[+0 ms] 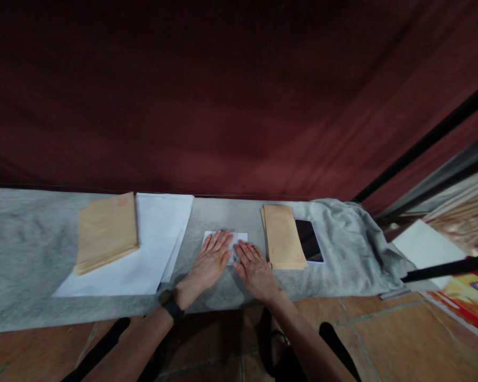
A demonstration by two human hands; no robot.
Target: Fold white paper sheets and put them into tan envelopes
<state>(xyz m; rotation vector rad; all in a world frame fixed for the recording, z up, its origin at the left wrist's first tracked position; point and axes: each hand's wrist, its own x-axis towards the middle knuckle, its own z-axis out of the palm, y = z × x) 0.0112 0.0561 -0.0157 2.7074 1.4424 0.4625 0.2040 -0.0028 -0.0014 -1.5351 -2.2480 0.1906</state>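
A small white sheet of paper, perhaps folded, lies on the grey cloth in front of me. Flat on its left part rests my left hand, fingers stretched out and pointing up and to the right. My right hand lies flat over its right part, fingers extended to the upper left. Both palms cover much of the paper. Just right of my right hand is a stack of brown envelopes. Neither hand grips anything.
To the left, brown envelopes sit on large white sheets. A phone lies partly under the right envelope stack. Grey cloth covers the narrow table. Behind hangs a dark red curtain; black bars stand at the right.
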